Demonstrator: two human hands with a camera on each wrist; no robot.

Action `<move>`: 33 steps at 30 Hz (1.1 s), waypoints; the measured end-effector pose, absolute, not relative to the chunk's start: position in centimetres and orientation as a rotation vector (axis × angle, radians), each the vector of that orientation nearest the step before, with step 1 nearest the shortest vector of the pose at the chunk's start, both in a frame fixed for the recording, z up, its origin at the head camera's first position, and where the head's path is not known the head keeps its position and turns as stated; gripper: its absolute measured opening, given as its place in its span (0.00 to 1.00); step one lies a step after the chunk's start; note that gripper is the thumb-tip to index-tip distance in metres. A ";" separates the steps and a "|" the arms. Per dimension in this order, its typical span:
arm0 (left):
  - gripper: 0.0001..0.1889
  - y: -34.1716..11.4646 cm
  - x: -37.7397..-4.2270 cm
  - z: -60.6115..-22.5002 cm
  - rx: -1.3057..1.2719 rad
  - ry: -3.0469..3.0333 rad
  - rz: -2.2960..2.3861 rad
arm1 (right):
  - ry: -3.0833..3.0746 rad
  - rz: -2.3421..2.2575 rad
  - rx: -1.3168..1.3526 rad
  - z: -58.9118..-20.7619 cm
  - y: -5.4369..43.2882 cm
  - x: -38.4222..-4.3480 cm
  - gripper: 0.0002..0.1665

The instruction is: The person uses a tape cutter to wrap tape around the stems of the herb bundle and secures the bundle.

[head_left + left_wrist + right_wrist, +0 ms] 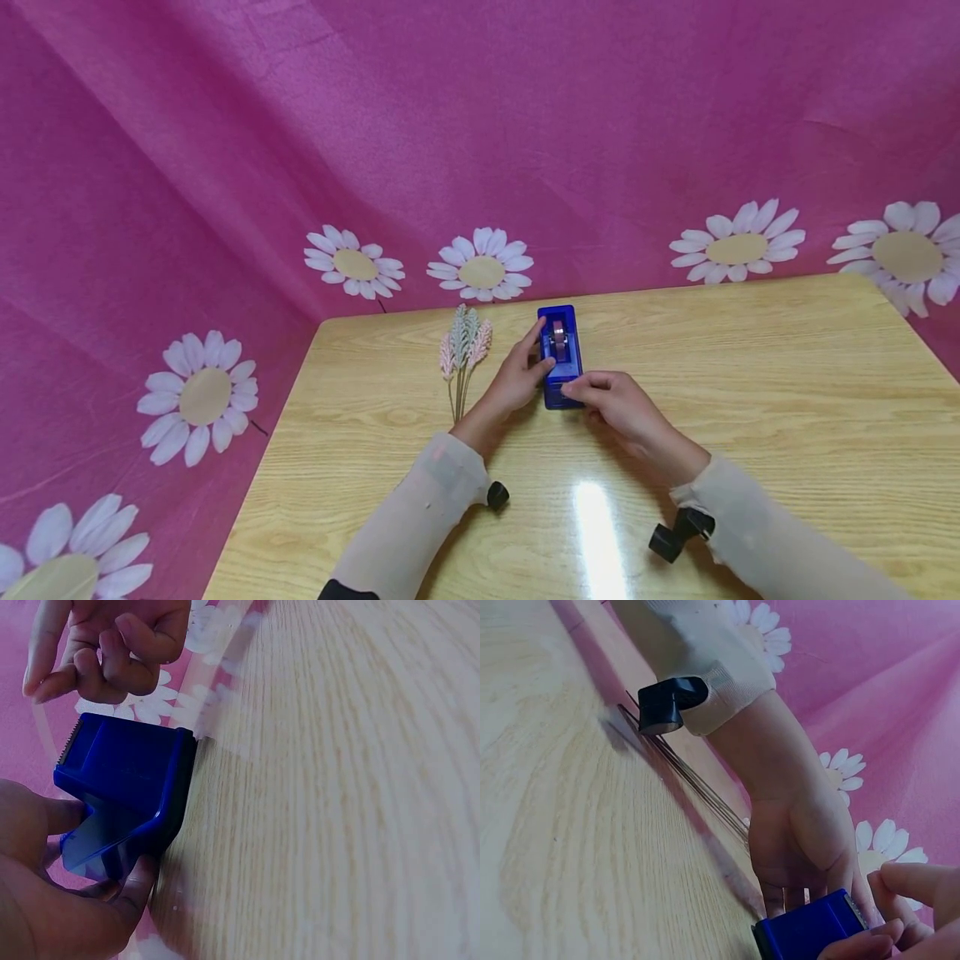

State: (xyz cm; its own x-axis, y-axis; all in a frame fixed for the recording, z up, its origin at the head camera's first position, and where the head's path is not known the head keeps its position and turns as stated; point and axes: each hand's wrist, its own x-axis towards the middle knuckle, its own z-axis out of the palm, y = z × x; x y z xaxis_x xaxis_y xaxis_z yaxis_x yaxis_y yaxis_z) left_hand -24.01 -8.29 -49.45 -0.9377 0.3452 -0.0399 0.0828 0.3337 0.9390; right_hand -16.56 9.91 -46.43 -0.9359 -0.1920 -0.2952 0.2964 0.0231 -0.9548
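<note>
A blue tape dispenser point(561, 354) stands on the table with a roll of tape point(558, 340) in its well. My left hand point(517, 375) grips the dispenser's side, thumb and fingers around its body, as the left wrist view also shows. At the near, toothed end, my right hand point(618, 408) has thumb and index fingertips together just above the cutter point(70, 742). A faint clear strip of tape point(45, 727) appears to run from that pinch toward the cutter; it is hard to see. The right hand's other fingers are curled.
Artificial flower stems with pink and grey-green heads point(465, 337) lie left of the dispenser, partly behind the left forearm. The wooden table point(787, 400) meets a pink cloth point(600, 150) with white daisies at the back and left. Each sleeve carries a black wrist camera point(678, 533).
</note>
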 end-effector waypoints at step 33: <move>0.35 -8.1 -24.0 -49.4 0.348 2.369 1.648 | 1.842 -2.019 0.044 -47.3 10.4 -13.2 0.08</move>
State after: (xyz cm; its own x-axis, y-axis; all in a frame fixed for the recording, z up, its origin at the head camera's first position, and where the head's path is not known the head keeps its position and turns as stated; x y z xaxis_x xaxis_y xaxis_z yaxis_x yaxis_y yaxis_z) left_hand -23.99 -8.10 -49.45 -0.9443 0.3242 -0.0557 0.0604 0.3375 0.9394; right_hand -13.18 10.41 -47.32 -0.9173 -0.2724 -0.2904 0.3142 -0.0471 -0.9482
